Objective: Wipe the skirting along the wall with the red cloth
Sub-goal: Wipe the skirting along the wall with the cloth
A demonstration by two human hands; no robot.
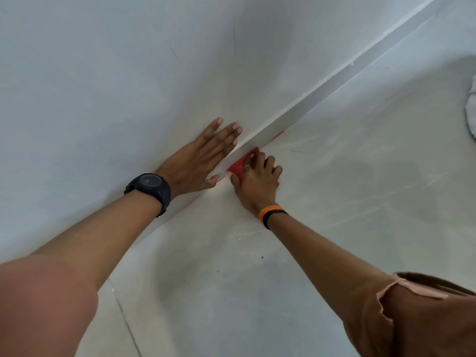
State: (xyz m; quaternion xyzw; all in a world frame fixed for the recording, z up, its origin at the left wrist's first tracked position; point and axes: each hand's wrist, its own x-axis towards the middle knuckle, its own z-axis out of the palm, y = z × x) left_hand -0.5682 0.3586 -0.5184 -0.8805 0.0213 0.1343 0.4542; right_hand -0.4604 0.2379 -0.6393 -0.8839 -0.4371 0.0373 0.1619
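A white skirting (309, 104) runs diagonally from the lower left to the upper right, where the pale wall (128, 73) meets the floor. My right hand (257, 181) presses a small red cloth (240, 164) against the skirting's face near the floor. Most of the cloth is hidden under the fingers. My left hand (198, 163) lies flat on the wall just above the skirting, fingers spread, holding nothing. It wears a black watch; the right wrist has an orange and black band.
The floor (334, 215) is pale marbled tile with a joint line at the lower left. A white object (472, 106) shows at the right edge. My brown-clothed knee (425, 318) is at the lower right.
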